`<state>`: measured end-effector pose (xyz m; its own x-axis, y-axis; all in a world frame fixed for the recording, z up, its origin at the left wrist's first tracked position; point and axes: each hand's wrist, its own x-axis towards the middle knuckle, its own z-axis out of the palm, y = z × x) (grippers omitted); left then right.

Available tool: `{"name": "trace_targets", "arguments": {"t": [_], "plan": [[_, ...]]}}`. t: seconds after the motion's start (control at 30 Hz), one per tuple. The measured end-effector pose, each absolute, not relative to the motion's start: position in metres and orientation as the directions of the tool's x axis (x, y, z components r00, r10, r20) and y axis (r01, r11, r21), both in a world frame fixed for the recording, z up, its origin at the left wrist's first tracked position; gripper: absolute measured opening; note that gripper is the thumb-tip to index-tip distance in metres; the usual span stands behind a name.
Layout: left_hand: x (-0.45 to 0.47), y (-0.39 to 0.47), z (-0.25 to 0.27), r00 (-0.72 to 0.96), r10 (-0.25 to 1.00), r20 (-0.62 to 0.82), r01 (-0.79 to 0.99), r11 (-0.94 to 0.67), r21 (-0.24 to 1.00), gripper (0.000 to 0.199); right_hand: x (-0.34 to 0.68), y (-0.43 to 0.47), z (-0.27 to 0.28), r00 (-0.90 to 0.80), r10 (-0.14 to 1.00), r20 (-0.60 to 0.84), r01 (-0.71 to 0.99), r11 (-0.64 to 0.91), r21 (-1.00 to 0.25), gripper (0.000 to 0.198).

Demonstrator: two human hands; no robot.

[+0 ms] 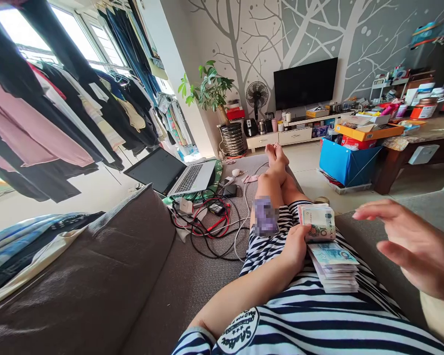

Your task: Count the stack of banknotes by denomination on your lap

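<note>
My left hand (296,245) is closed round the lower left edge of a stack of banknotes (320,222) resting over my lap, its top note showing a 10. Just below it, a second, thicker pile of banknotes (335,268) with a bluish note on top lies on my striped clothing (281,308). Off to the right, my right hand (410,246) is raised in the air, thumb and fingers apart, holding nothing. A blurred-out purple item (265,217) lies on my leg, left of the notes; I cannot make out what it is.
On the sofa (192,276) to the left are an open laptop (185,172) and tangled cables (214,217). A blue box (350,160) stands on the floor beside a cluttered table (399,143). Clothes (70,113) hang at the left; a television (305,84) is ahead.
</note>
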<state>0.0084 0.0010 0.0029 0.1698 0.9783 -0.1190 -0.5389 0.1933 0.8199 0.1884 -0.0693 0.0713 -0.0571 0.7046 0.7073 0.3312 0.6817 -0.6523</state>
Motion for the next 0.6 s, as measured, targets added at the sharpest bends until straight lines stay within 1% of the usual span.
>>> {"name": "trace_targets", "arguments": {"t": [0.03, 0.07, 0.1, 0.17, 0.23, 0.3, 0.4, 0.53, 0.6], "plan": [[0.008, 0.001, 0.003, 0.174, 0.978, -0.118, -0.541, 0.195, 0.818, 0.017, 0.191, -0.056, 0.068, -0.136, 0.765, 0.63, 0.363, 0.63, -0.687, 0.038], [0.008, 0.001, 0.003, 0.178, 0.977, -0.116, -0.543, 0.196, 0.817, 0.017, 0.194, -0.044, 0.062, -0.172, 0.82, 0.545, 0.412, 0.563, -0.717, 0.033], [0.008, 0.001, 0.002, 0.18, 0.977, -0.112, -0.546, 0.194, 0.815, 0.018, 0.197, -0.034, 0.054, -0.173, 0.867, 0.468, 0.454, 0.492, -0.743, 0.031], [0.008, 0.002, 0.001, 0.178, 0.978, -0.107, -0.553, 0.189, 0.811, 0.019, 0.201, -0.02, 0.035, -0.145, 0.925, 0.352, 0.478, 0.377, -0.793, 0.036], [0.008, 0.003, -0.001, 0.184, 0.977, -0.109, -0.558, 0.195, 0.807, 0.02, 0.2, -0.013, 0.018, -0.137, 0.946, 0.294, 0.463, 0.324, -0.825, 0.039], [0.008, 0.004, -0.003, 0.205, 0.973, -0.111, -0.558, 0.209, 0.803, 0.022, 0.196, -0.01, 0.008, -0.133, 0.953, 0.273, 0.44, 0.303, -0.845, 0.039], [0.008, 0.005, -0.004, 0.233, 0.967, -0.1, -0.555, 0.217, 0.803, 0.026, 0.188, -0.008, 0.005, -0.104, 0.954, 0.283, 0.431, 0.299, -0.851, 0.041], [0.009, 0.003, -0.003, 0.243, 0.965, -0.097, -0.549, 0.219, 0.807, 0.026, 0.181, -0.006, 0.005, -0.073, 0.948, 0.309, 0.492, 0.304, -0.816, 0.043], [0.009, 0.003, -0.002, 0.246, 0.964, -0.105, -0.544, 0.227, 0.808, 0.026, 0.18, -0.005, 0.003, -0.038, 0.949, 0.312, 0.538, 0.282, -0.794, 0.042]]}}
